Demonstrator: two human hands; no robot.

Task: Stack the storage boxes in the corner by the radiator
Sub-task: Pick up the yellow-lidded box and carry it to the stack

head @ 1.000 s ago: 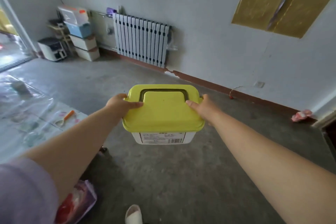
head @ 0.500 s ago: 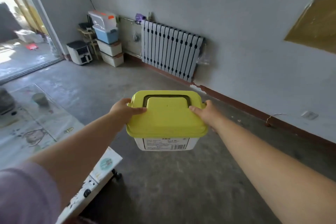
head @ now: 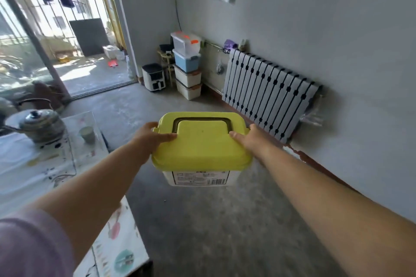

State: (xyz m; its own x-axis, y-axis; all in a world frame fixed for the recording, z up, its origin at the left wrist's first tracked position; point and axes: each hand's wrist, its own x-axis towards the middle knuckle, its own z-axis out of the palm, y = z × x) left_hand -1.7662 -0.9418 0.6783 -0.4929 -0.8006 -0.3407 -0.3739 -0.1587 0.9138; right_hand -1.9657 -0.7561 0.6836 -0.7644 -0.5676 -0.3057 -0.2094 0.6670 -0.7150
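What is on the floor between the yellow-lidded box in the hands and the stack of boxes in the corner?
Nothing: the head view shows bare concrete floor from the box to the stack, with the radiator off to the right.

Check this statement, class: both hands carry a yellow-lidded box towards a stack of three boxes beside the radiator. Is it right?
Not quite. The head view shows four boxes in the stack, not three. The rest holds: left hand and right hand carry the yellow-lidded box towards the radiator.

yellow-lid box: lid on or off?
On. The yellow lid sits flush over the box, handle folded flat; left hand and right hand grip its sides.
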